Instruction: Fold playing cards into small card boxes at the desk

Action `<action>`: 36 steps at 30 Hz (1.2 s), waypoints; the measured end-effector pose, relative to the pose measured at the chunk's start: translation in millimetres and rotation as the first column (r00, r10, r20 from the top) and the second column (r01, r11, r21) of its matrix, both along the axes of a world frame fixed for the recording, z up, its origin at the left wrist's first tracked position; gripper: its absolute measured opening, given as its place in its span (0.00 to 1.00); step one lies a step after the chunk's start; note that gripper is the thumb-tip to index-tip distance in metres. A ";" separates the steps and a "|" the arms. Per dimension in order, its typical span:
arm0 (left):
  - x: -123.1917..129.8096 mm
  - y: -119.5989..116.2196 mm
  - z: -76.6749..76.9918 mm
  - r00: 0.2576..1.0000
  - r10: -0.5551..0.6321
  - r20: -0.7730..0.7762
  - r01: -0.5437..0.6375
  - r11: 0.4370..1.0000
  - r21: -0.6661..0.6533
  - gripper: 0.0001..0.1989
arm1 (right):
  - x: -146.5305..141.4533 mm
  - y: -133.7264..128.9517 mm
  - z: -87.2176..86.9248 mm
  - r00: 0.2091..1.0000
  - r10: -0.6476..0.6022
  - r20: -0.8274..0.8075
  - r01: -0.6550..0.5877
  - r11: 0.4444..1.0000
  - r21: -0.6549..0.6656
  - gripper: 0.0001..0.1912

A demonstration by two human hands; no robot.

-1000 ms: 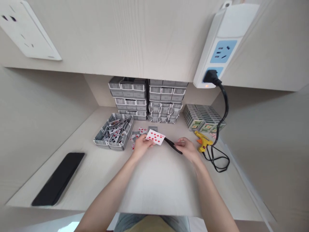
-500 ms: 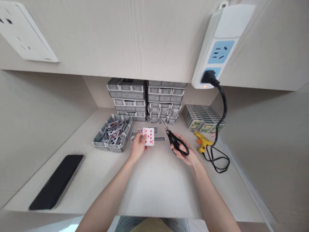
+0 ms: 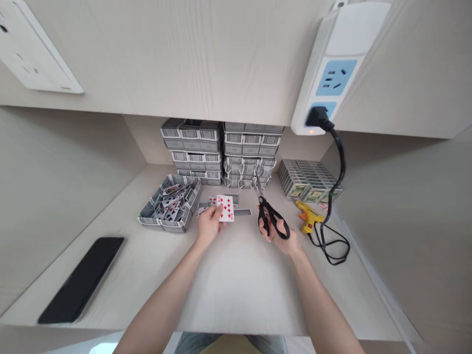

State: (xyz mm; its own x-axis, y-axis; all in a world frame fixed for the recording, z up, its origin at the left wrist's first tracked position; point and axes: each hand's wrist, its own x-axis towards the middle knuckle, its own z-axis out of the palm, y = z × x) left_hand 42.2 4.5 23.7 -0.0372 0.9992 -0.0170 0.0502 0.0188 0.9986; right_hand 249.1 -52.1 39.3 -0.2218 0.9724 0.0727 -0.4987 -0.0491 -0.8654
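Observation:
Between thumb and fingers, my left hand (image 3: 210,223) holds a nine of diamonds playing card (image 3: 226,208), face up above the desk. My right hand (image 3: 280,235) grips black-handled scissors (image 3: 272,218) by the finger loops. Their blades point away from me, slightly parted, to the right of the card and apart from it. Behind the held card lie a few loose cards and cut strips (image 3: 242,212) on the desk, partly covered by my left hand and the card.
A basket of folded cards (image 3: 180,226) holds loose cards at left. Stacked card boxes (image 3: 199,145) stand at the back, beside card packs (image 3: 317,179). A yellow glue gun (image 3: 309,216) lies at right, its cord looped. A black phone (image 3: 83,278) lies front left; a power strip (image 3: 335,78) hangs above.
The scissors have turned more upright in my right hand, and their handles and blades have spread apart. My left hand still holds the card in nearly the same place.

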 end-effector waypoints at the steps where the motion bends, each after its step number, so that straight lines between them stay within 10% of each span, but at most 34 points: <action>1: -1.1 0.4 -0.6 0.998 0.035 -0.055 -0.033 0.998 0.046 0.18 | -1.4 0.1 -0.9 1.000 0.016 0.008 -0.015 1.000 -0.016 0.31; 7: -5.0 2.7 -2.7 0.970 0.198 -0.142 -0.164 0.961 0.224 0.18 | -17.6 -4.8 -3.6 0.978 0.206 0.013 -0.204 0.973 -0.108 0.31; 14: -2.1 2.1 -2.7 1.000 0.008 0.015 -0.012 0.952 0.307 0.13 | -26.7 -2.8 -7.7 0.986 0.159 -0.049 -0.164 0.979 -0.123 0.29; 24: 0.1 -6.4 -7.5 0.909 0.101 -0.405 0.236 0.677 0.697 0.07 | -31.6 2.2 -5.1 0.993 -0.064 -0.097 0.039 0.971 -0.235 0.12; 36: -0.1 -7.6 -4.4 0.929 0.031 -0.368 0.217 0.760 0.612 0.09 | -32.6 3.9 -10.0 0.988 -0.154 -0.027 0.145 0.965 -0.218 0.20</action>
